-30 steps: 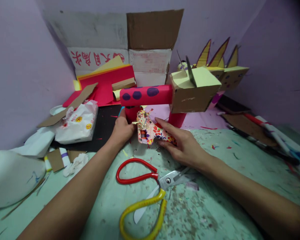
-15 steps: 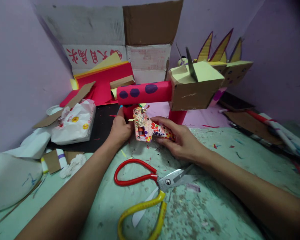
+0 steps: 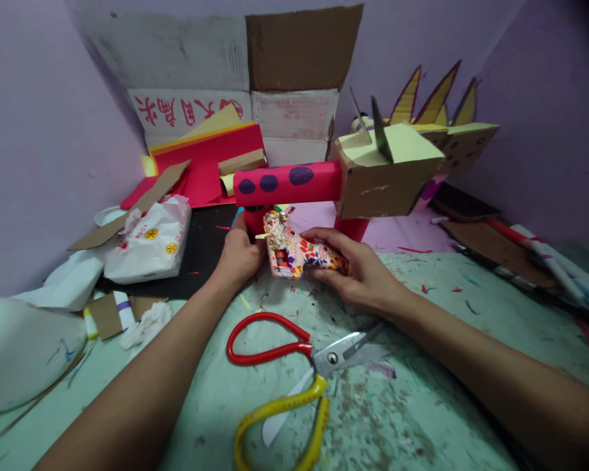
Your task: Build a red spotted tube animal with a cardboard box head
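My right hand (image 3: 358, 265) is wrapped around the handle of a flower-patterned glue gun (image 3: 297, 252). Dried glue cakes its nozzle end, which points left toward my left hand (image 3: 240, 255). That hand is closed around a short upright red paper tube (image 3: 256, 219); its far fingers are hidden. Above both hands lies a red paper tube with purple spots (image 3: 287, 183), joined at its right end to a cardboard box head (image 3: 387, 176) with two dark upright pieces on top. Below my hands, open scissors (image 3: 319, 360) with red and yellow handles rest on the table.
A white plastic-wrapped packet (image 3: 150, 242) and red paper sheets (image 3: 211, 157) are at the left. Behind stands an opened carton (image 3: 294, 118). Another cardboard figure with yellow spikes (image 3: 436, 95) is at the back right. Paper rolls and cardboard (image 3: 525, 252) lie at the right.
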A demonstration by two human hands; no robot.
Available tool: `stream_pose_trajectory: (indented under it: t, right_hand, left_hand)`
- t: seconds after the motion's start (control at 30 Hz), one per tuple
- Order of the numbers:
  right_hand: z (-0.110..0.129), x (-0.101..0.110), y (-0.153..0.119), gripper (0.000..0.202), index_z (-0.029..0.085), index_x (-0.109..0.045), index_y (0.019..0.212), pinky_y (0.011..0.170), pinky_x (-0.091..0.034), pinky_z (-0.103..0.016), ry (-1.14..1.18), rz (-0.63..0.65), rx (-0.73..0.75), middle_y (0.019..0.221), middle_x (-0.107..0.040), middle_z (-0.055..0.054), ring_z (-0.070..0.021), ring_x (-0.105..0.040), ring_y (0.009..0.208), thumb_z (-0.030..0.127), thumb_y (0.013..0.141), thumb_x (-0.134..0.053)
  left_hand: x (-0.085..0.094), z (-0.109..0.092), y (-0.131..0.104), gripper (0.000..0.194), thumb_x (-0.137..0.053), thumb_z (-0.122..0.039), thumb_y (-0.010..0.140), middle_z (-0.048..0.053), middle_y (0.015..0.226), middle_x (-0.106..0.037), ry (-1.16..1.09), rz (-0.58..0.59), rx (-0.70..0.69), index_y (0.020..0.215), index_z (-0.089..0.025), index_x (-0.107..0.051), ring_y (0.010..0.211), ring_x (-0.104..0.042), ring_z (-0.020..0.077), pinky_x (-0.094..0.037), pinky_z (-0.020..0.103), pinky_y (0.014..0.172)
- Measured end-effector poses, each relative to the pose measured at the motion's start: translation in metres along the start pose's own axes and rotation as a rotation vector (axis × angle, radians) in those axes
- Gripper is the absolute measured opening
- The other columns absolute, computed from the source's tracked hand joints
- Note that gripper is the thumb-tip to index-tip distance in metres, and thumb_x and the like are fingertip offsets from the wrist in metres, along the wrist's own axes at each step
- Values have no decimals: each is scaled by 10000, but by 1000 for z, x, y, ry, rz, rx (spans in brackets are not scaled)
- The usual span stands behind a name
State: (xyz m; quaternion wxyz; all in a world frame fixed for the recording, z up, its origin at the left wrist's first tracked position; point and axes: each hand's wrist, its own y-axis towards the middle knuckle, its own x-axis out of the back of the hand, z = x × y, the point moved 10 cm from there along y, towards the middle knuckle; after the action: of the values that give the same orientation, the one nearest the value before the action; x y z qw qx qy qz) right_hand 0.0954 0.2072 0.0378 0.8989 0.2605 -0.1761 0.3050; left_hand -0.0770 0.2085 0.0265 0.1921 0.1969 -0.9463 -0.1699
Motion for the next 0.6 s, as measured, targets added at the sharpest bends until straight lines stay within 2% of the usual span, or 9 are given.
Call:
stream_pose_trajectory:
  t: [0.17,0.37,0.6]
  right_hand:
    - [-3,1,0,462,217,-506,1154,890,-476,-368,80,-22,-36,1143,-601,-54,-222,-587,1018,95,716,-586]
    - [-2,2,1,420,193,-528,1097,922,-461,-383,101,-56,-46,1113,-612,-67,-223,-581,1032,81,698,-595]
    - [-2,4,-1,421,176,-536,1087,883,-482,-362,131,-81,-55,1072,-640,-72,-214,-595,1004,64,685,-586]
  left_hand:
    - [-1,-10,0,435,-574,-96,634,52,943,-674,28,4,-16,1063,-153,-532,847,-610,211,-483,314,765]
    - [0,-5,1,444,-581,-107,652,49,968,-667,61,0,-42,1088,-174,-530,879,-611,216,-479,325,795]
    - [1,-3,1,458,-615,-109,652,62,1022,-666,100,-8,-14,1098,-173,-530,888,-613,216,-479,327,808]
